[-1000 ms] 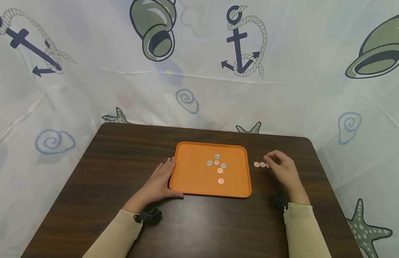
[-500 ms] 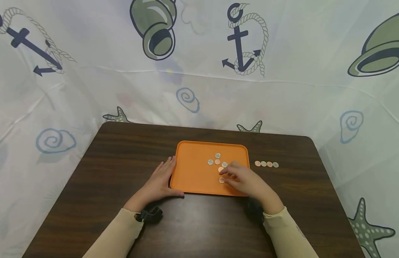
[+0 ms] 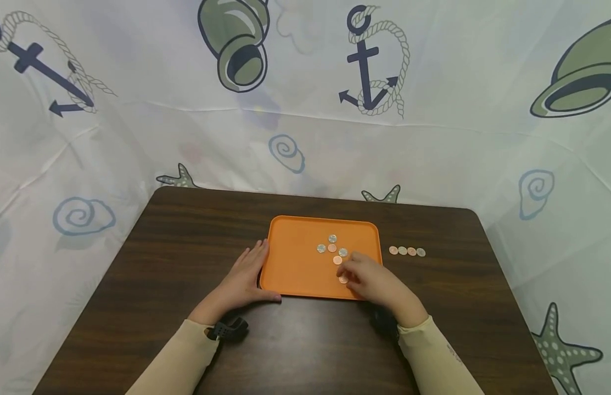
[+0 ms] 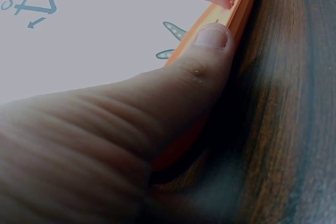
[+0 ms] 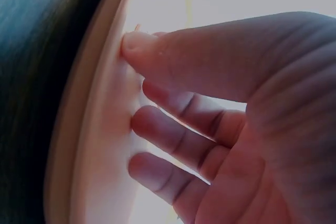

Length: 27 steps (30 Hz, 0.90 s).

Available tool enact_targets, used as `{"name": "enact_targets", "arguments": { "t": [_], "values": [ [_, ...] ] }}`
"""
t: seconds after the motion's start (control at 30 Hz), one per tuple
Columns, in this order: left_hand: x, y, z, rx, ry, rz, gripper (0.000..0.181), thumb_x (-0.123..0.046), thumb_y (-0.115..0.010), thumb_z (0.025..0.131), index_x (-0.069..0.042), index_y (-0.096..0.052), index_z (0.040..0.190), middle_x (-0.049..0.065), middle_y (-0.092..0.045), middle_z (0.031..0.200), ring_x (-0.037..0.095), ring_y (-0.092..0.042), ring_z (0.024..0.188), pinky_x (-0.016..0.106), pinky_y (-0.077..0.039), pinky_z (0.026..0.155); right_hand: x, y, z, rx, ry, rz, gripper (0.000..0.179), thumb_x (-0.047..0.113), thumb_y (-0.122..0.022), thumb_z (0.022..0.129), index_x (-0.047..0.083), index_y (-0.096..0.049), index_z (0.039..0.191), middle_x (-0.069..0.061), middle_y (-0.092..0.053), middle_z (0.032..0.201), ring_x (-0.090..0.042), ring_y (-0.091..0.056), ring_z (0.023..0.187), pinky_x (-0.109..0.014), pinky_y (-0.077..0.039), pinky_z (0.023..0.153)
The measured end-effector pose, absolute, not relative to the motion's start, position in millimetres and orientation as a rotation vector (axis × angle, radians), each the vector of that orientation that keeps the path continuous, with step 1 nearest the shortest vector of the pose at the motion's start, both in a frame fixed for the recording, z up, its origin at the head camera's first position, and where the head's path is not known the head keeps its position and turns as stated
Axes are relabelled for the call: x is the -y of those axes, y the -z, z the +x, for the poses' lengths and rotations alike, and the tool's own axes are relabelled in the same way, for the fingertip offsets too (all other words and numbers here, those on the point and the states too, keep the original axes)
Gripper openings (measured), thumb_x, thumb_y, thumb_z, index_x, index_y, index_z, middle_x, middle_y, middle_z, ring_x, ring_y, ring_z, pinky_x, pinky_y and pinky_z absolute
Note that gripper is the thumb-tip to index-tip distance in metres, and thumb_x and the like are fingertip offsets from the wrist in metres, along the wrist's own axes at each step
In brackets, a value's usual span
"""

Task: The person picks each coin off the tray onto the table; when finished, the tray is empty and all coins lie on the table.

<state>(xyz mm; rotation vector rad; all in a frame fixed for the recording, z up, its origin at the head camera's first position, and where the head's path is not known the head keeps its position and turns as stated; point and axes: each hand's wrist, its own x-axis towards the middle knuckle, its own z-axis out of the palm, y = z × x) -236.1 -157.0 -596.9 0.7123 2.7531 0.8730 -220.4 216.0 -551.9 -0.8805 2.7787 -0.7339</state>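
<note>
no legible text, numbers or signs

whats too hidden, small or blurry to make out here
Head view: faces of the row of coins beside the orange tray, too small to read.
Head view: part of the coin at the right hand, covered by that hand; pinched or merely touched is unclear.
Left wrist view: right hand, cut off by the top edge.
Right wrist view: tray's inside, blurred and washed out.

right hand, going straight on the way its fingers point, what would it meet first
Likely the coin at the fingertips of the right hand, possibly touching; beyond, the orange tray looks bare toward the left hand.
</note>
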Motion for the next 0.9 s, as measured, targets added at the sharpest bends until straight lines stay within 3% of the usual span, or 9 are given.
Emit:
{"name": "enact_targets", "arguments": {
  "t": [0.27,0.5,0.67,0.9],
  "values": [
    [156,596,-236,-2.747,-0.874,0.71,0.146,-0.073,-0.089,0.076,-0.005,-0.008,0.176,0.014,-0.009,0.185,0.034,-0.009,0.173,0.062,-0.005,0.138,-221,551,-219,-2.795,0.692,-0.831,0.01,0.009,-0.08,0.098,0.012,-0.071,0.103,0.001,-0.053,0.093,-0.012,-0.048,0.083,-0.026,-0.048,0.074],
    [157,596,-236,-2.746,-0.872,0.7,0.146,-0.073,-0.09,0.076,-0.006,-0.007,0.176,0.013,-0.01,0.185,0.033,-0.008,0.173,0.061,-0.004,0.139,-227,555,-223,-2.734,0.765,-0.817,0.018,0.007,-0.079,0.097,0.013,-0.062,0.097,0.003,-0.052,0.087,-0.01,-0.047,0.079,-0.024,-0.044,0.069],
    [157,596,-235,-2.739,-0.878,0.692,0.147,-0.073,-0.09,0.076,-0.007,-0.006,0.176,0.012,-0.009,0.185,0.032,-0.007,0.173,0.06,-0.003,0.139,-229,553,-224,-2.665,0.816,-0.78,0.016,0.008,-0.078,0.1,0.015,-0.067,0.109,0.007,-0.061,0.091,-0.008,-0.055,0.079,-0.024,-0.051,0.071],
    [157,598,-237,-2.734,-0.87,0.684,0.147,-0.074,-0.089,0.076,-0.008,-0.005,0.176,0.01,-0.007,0.185,0.03,-0.005,0.173,0.059,-0.002,0.139,-254,543,-232,-2.775,0.963,-0.738,0.007,0.01,-0.078,0.102,0.016,-0.074,0.104,0.006,-0.068,0.096,-0.013,-0.06,0.084,-0.028,-0.056,0.075]
  ]
}}
